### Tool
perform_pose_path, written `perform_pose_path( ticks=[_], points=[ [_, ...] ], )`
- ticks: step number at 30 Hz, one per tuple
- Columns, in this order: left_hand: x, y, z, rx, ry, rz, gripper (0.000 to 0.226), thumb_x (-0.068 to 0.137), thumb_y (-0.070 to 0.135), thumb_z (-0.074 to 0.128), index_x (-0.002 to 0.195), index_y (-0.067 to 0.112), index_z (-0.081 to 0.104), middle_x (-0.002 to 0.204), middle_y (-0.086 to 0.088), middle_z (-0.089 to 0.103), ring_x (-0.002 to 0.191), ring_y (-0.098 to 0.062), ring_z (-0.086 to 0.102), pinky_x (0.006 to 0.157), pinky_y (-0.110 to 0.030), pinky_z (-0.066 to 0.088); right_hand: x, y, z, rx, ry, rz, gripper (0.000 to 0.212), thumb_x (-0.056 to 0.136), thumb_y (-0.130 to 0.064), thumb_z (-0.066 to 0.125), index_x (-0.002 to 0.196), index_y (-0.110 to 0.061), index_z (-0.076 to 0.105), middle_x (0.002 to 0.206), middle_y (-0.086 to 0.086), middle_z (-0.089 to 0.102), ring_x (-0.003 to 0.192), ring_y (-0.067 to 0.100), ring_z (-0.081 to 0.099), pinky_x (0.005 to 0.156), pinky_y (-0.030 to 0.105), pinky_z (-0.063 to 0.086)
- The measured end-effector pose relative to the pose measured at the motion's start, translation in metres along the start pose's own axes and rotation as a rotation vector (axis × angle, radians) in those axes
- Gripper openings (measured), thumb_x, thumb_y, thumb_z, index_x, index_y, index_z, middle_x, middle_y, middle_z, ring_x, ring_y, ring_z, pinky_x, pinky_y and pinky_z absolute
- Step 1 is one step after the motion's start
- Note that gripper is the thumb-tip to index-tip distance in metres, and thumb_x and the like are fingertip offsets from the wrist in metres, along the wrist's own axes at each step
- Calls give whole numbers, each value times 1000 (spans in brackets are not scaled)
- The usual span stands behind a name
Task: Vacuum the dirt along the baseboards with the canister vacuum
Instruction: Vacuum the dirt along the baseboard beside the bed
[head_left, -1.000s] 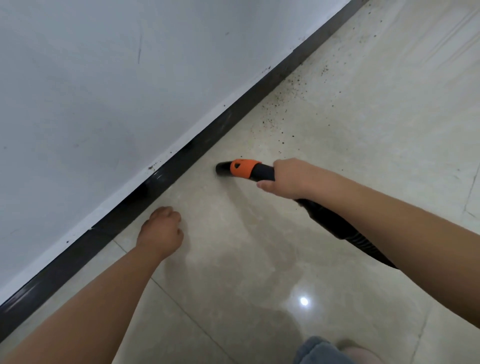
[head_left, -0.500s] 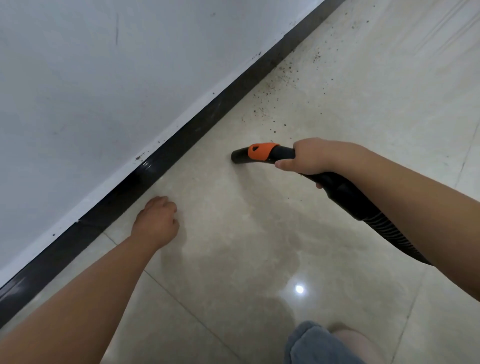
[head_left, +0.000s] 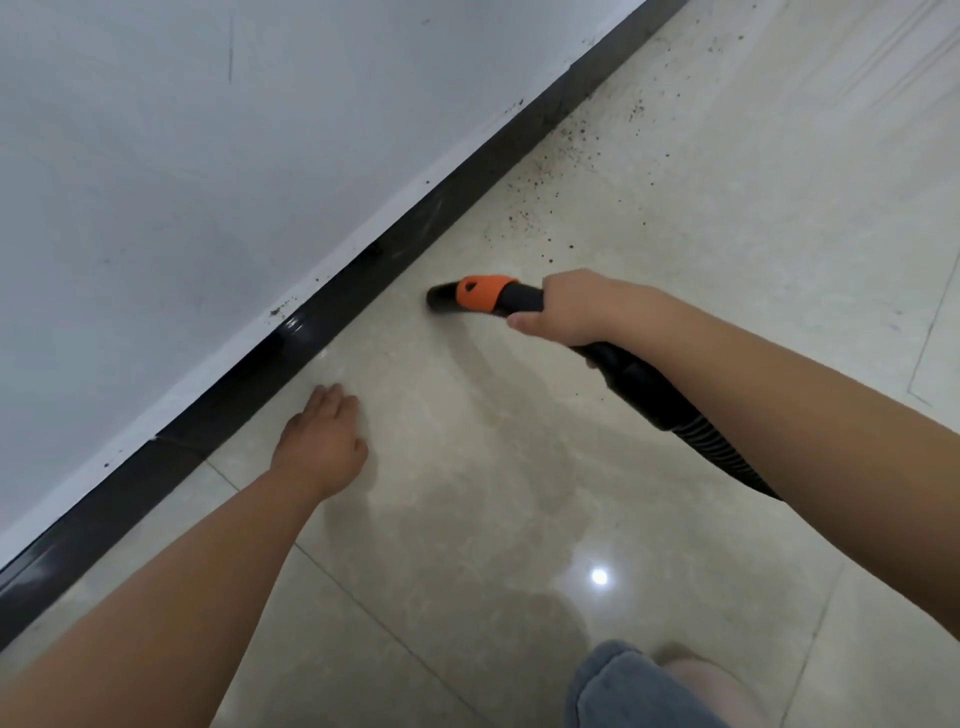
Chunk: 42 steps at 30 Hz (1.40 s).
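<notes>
My right hand (head_left: 576, 309) grips the black vacuum hose handle (head_left: 644, 387) just behind its orange collar (head_left: 480, 292). The black nozzle mouth (head_left: 439, 299) points left, low over the floor and a short way out from the black baseboard (head_left: 332, 306). Dark dirt specks (head_left: 556, 176) lie scattered on the tiles beyond the nozzle, along the baseboard. My left hand (head_left: 322, 441) rests palm down on the floor near the baseboard, fingers extended and holding nothing. The canister itself is out of view.
A white wall (head_left: 208, 156) rises above the baseboard on the left. Glossy beige floor tiles (head_left: 727, 260) stretch to the right. My knee in blue denim (head_left: 634, 686) shows at the bottom edge. The ribbed hose (head_left: 727, 462) trails under my right forearm.
The nozzle has shifted along the floor toward the dirt patch and a little away from the baseboard. My left hand has uncurled from a loose fist to lie flatter on the floor.
</notes>
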<state>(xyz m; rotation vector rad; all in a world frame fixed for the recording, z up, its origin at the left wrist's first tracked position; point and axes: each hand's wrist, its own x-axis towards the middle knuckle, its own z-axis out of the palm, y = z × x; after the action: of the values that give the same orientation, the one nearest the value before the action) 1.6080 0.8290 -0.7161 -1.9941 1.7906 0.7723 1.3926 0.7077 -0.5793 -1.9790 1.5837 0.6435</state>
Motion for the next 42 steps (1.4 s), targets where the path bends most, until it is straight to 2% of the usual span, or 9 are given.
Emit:
perform_pose_path(
  ticks=[3, 12, 16, 19, 22, 26, 31, 37, 42],
  points=[
    [-2, -2, 2, 2, -16, -19, 56, 100, 23, 31, 150, 8, 9, 159, -8, -1, 147, -24, -3, 118, -34, 17, 8, 7, -6, -21, 45, 42, 46, 95, -43, 43, 118, -4, 50, 77, 6, 49, 62, 19, 48, 53, 27, 37],
    [0, -10, -7, 21, 49, -157, 55, 98, 19, 34, 148, 4, 17, 158, -10, 8, 147, -23, 4, 115, -35, 23, -20, -37, 31, -73, -105, -194, 47, 95, -44, 45, 120, -4, 49, 101, 12, 55, 81, 21, 47, 66, 26, 35],
    [-3, -20, -3, 36, 31, -175, 53, 97, 16, 35, 145, 2, 21, 157, -10, 10, 147, -23, 5, 114, -35, 25, 3, -17, -1, -66, 32, -53, 38, 96, -42, 43, 108, -7, 53, 91, 12, 55, 75, 24, 49, 67, 25, 34],
    [-1, -20, -6, 18, 18, -162, 53, 97, 15, 34, 146, 2, 18, 158, -9, 7, 147, -22, 2, 115, -35, 22, 8, -5, -15, -73, 56, 23, 37, 96, -42, 42, 103, -6, 49, 72, 7, 48, 58, 21, 46, 57, 27, 35],
    [-1, -18, -10, -6, -6, -122, 54, 99, 16, 32, 148, 3, 14, 158, -10, 4, 147, -22, 1, 117, -35, 18, 0, -14, 1, -87, 9, -41, 40, 95, -43, 45, 108, -6, 53, 80, 8, 50, 67, 24, 49, 61, 25, 35],
    [0, -7, -11, -24, 5, -53, 55, 102, 19, 27, 150, 3, 8, 158, -10, 2, 147, -23, -1, 119, -33, 13, -23, -5, 19, 11, -159, -40, 38, 94, -46, 45, 99, -8, 45, 78, 8, 55, 49, 19, 52, 45, 23, 39],
    [-2, 16, 2, -25, -36, 14, 56, 103, 22, 22, 149, 1, -1, 158, -11, -6, 147, -22, -5, 119, -29, 5, -25, 35, 5, -19, -25, 119, 34, 95, -44, 44, 98, -10, 41, 70, 1, 45, 53, 13, 45, 50, 23, 35],
    [2, 17, -4, 5, -14, 15, 56, 103, 24, 23, 150, 3, 1, 159, -9, -5, 147, -21, -5, 119, -28, 5, -33, 16, 21, 32, -197, -19, 34, 94, -46, 45, 98, -12, 40, 72, 1, 47, 50, 12, 47, 47, 22, 37],
    [15, 22, -29, 16, 15, 17, 60, 102, 23, 29, 150, 2, 1, 158, -12, -5, 147, -23, -4, 119, -30, 8, -22, 52, 8, 13, -10, 65, 34, 94, -45, 45, 97, -12, 39, 69, -1, 43, 53, 12, 43, 50, 25, 35]
  ],
)
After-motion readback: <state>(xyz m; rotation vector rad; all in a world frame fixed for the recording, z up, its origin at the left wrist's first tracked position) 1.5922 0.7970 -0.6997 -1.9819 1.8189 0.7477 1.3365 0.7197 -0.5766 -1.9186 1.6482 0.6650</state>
